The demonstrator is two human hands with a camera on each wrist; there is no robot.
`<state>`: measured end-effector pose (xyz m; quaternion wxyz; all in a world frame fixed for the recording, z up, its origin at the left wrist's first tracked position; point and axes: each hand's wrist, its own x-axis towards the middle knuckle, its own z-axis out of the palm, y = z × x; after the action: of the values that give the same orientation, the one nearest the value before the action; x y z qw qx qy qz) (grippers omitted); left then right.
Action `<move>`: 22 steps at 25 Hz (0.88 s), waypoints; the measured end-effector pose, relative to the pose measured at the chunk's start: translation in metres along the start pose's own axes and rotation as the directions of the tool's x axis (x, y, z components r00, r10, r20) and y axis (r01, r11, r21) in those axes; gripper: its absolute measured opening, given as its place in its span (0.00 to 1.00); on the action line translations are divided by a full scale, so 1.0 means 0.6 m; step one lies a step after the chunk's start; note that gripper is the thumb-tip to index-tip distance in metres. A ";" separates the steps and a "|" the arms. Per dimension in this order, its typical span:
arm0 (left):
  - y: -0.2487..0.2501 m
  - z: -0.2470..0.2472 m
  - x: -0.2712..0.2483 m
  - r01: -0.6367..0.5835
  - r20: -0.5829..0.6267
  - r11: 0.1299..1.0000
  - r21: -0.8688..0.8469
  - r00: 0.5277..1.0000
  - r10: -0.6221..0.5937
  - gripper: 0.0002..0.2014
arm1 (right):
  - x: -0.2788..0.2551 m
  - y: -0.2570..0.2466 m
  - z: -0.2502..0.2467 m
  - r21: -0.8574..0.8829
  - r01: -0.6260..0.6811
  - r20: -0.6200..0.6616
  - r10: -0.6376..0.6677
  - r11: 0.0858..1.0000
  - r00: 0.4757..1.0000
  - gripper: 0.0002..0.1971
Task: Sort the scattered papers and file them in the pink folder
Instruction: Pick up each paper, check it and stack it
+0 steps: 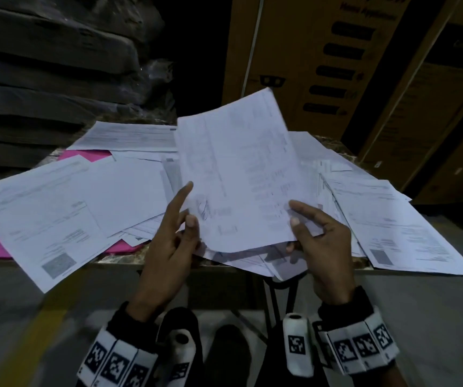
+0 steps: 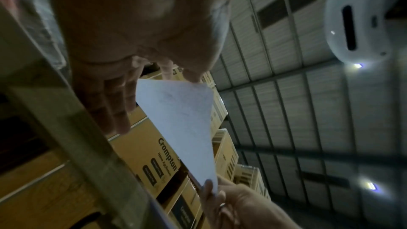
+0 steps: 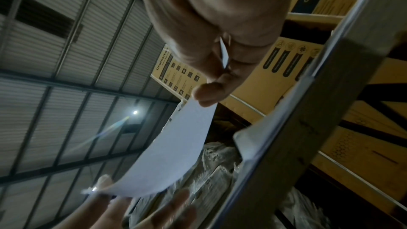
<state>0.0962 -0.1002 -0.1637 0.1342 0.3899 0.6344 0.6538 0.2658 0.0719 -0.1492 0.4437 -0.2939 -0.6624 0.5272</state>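
Note:
I hold one printed white sheet [image 1: 241, 177] lifted and tilted above the table. My left hand [image 1: 189, 216] pinches its lower left edge, thumb on the front and index finger stretched up along the side. My right hand [image 1: 297, 219] pinches the lower right corner, thumb on top and fingers beneath. The left wrist view shows the sheet [image 2: 182, 119] under my thumb, and the right wrist view shows its curved underside [image 3: 176, 145]. Several scattered papers [image 1: 57, 213] cover the table. The pink folder [image 1: 85, 155] lies beneath them at the left, only patches showing.
The table's front edge [image 1: 124, 259] lies just before my wrists, with papers hanging over it on both sides. Tall cardboard boxes [image 1: 322, 65] stand behind on the right, dark wrapped stacks [image 1: 43, 65] on the left. A black table leg [image 1: 277, 297] and my shoes [image 1: 224, 353] are below.

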 end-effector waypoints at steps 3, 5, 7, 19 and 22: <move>0.006 -0.008 -0.007 0.100 -0.055 0.958 -0.270 0.991 -0.119 0.18 | -0.014 -0.004 0.017 -0.019 -0.021 0.131 0.024 1.000 0.991 0.12; 0.011 -0.018 -0.011 0.176 -0.061 0.904 -0.390 0.975 -0.216 0.16 | -0.022 -0.006 0.027 -0.025 -0.046 0.211 0.051 0.999 0.976 0.12; 0.010 -0.034 -0.012 0.206 -0.087 0.904 -0.376 0.963 -0.256 0.10 | -0.026 -0.007 0.037 -0.027 -0.069 0.267 0.073 0.997 0.961 0.12; -0.030 -0.092 -0.002 0.316 -0.119 0.919 -0.235 0.929 -0.350 0.12 | 0.090 -0.026 0.028 -0.340 -0.057 0.265 0.153 0.939 0.952 0.09; -0.023 -0.085 -0.006 0.302 -0.062 0.935 -0.188 0.946 -0.318 0.15 | 0.130 -0.006 0.024 -0.570 0.005 0.251 0.168 0.822 0.953 0.14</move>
<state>0.0598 -0.1375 -0.1720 0.2406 0.2413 0.6331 0.6951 0.2195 0.1317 -0.1249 0.2119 -0.3597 -0.8328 0.3634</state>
